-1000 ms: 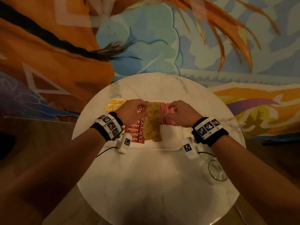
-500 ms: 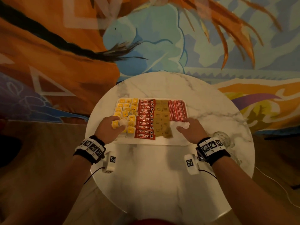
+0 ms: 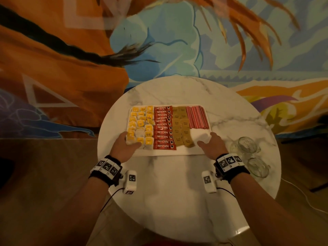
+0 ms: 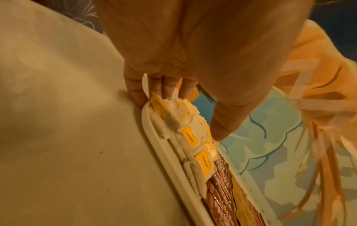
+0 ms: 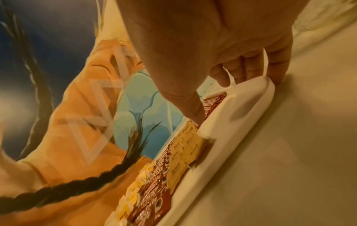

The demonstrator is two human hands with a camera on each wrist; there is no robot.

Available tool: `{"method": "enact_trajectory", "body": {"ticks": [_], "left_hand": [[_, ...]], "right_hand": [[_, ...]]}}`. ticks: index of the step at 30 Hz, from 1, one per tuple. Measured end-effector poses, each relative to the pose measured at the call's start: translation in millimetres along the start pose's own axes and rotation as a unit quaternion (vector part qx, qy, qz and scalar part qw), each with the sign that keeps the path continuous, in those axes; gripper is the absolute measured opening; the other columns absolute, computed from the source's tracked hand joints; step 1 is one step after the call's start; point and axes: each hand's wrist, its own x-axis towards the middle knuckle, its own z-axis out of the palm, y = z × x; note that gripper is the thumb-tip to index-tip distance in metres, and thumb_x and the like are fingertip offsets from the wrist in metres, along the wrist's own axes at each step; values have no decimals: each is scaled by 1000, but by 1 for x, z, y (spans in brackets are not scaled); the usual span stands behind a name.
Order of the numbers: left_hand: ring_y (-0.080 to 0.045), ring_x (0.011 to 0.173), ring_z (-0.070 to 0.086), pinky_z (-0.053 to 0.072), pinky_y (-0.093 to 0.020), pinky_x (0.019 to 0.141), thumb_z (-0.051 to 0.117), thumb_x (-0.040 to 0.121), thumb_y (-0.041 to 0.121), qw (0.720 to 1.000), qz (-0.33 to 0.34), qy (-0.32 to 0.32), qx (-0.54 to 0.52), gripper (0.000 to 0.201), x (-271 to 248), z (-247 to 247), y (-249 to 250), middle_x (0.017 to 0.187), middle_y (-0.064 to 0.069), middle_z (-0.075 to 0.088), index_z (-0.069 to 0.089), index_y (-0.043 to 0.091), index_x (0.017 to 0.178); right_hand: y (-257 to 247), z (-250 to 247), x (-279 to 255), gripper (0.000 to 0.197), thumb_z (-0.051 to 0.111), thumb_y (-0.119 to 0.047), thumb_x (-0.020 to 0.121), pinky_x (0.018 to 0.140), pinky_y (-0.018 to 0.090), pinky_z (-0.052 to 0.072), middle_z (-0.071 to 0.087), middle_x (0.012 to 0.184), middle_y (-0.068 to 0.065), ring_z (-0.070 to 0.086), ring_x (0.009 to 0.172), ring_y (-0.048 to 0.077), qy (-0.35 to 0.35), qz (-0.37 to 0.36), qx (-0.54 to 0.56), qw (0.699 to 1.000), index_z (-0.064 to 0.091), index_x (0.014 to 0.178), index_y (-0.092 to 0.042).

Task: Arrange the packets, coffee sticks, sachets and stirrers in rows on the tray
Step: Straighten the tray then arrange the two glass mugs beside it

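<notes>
A white tray [image 3: 168, 153] lies on the round marble table [image 3: 168, 192]. It holds yellow tea packets [image 3: 142, 125], red Nescafe coffee sticks [image 3: 163, 128], brown sachets [image 3: 182, 128] and red stirrers [image 3: 197, 118], side by side in rows. My left hand [image 3: 127, 142] grips the tray's near left corner, fingers [image 4: 135, 94] down its outer edge and thumb over the tea packets [image 4: 185, 120]. My right hand [image 3: 211, 144] holds the near right corner. Its fingers [image 5: 278, 73] curl round the rim [image 5: 231, 145] and its thumb reaches inside beside the stirrers [image 5: 214, 100].
Two clear glasses [image 3: 245, 144] [image 3: 257, 166] lie on the table right of the tray, close to my right wrist. A painted wall stands right behind the table. Bare marble stretches between the tray and the table's near edge.
Both hands have drawn back from the rows in the middle of the tray to its two near corners and taken hold there. The rows now show uncovered.
</notes>
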Motion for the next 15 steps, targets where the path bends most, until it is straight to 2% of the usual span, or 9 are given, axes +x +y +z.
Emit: {"method": "enact_trajectory", "body": {"ticks": [2,3,5,8,10,12,15], "left_hand": [[-15,107,56,44,-31,90,77,86,20,999,-15,7,-31,48,-1,1,5,117,9,55,54,16,128],[-14,109,58,46,-32,91,78,85,24,999,-26,3,-47,45,1,1,5,119,11,58,57,15,124],[-18,107,67,52,-34,89,79,81,32,997,-42,-3,-67,43,5,1,3,117,6,70,68,16,119],[-17,97,69,55,-35,86,79,77,38,993,-65,16,-96,35,9,1,6,106,3,75,74,22,109],[-16,91,68,54,-31,79,78,80,37,992,-65,33,-104,26,9,3,10,101,2,75,75,23,101],[-15,88,67,50,-26,72,75,84,35,992,-61,52,-98,24,7,5,15,100,0,75,76,21,102],[-20,94,67,51,-33,82,72,85,38,991,-50,79,-95,33,5,5,19,103,-2,75,76,16,109]], "right_hand": [[1,0,2,78,71,-58,76,98,48,49,58,129,15,57,116,36,-4,8,14,1000,50,132,-8],[1,-1,4,85,69,-66,72,97,49,50,59,129,15,58,115,35,-3,12,29,999,51,131,-9],[1,-3,7,98,62,-79,63,94,47,52,61,127,14,60,112,33,4,20,56,998,53,130,-8],[-2,-6,12,91,66,-75,72,88,40,51,63,126,13,61,110,33,-5,27,85,996,55,130,-6],[0,-4,19,98,66,-83,63,86,39,54,66,120,9,64,105,29,-10,22,97,995,57,128,-11],[6,0,30,104,64,-91,51,85,41,58,69,116,4,67,98,25,-21,25,122,992,59,126,-18],[4,-2,26,88,66,-82,57,78,36,56,70,108,1,67,93,22,-21,7,131,991,61,120,-20]]}}
